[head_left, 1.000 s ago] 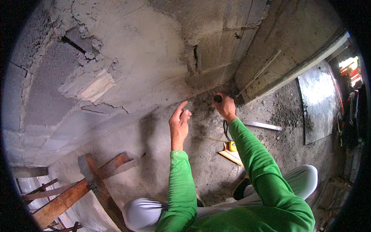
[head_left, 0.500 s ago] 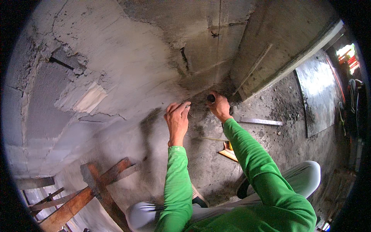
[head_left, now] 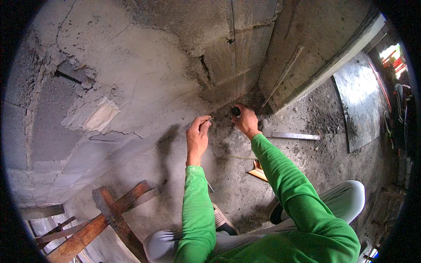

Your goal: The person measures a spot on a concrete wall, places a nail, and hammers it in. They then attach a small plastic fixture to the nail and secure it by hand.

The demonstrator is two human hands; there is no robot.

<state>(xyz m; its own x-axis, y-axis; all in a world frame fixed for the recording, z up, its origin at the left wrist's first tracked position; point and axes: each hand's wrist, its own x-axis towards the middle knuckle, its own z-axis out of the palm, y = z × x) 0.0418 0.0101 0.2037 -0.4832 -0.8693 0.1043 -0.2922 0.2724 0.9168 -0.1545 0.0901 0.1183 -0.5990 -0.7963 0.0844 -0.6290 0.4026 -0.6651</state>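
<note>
Taking the long silver metal bar (head_left: 294, 136) on the floor as my landmark, I see the person's right hand (head_left: 247, 122) just beyond its left end, fingers curled around a dark, round-ended object (head_left: 236, 111). The left hand (head_left: 198, 138) is farther left of the bar, near the rough grey wall (head_left: 149, 74), thumb and forefinger narrowed almost together; whether they grip something tiny I cannot tell. Nearer the person than the bar, an orange-edged flat piece (head_left: 258, 172) lies by the right sleeve (head_left: 280, 175). Beyond the bar rises a thick grey concrete slab (head_left: 324, 52); to its right lies a shiny dark flat sheet (head_left: 359, 103).
</note>
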